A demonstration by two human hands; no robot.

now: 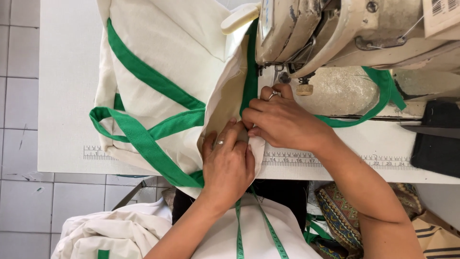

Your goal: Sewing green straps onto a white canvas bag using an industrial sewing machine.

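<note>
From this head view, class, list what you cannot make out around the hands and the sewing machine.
- Needle: hidden behind the sewing machine head.
- Left hand fingertips: tucked into the cream bag.
- Green strap end: lost beneath the right hand.
- Black object: cut off by the right edge.

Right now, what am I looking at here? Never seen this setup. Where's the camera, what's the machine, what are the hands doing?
The one picture comes from a camera worn on the person's head, looking down at their own hands. The beige machine at the top is a sewing machine on a white table with a ruler strip along its front edge. On the table lies a cream cloth bag with green straps. The left hand and the right hand pinch the bag's green-trimmed edge together just in front of the needle area. A green measuring tape hangs at the person's front.
</note>
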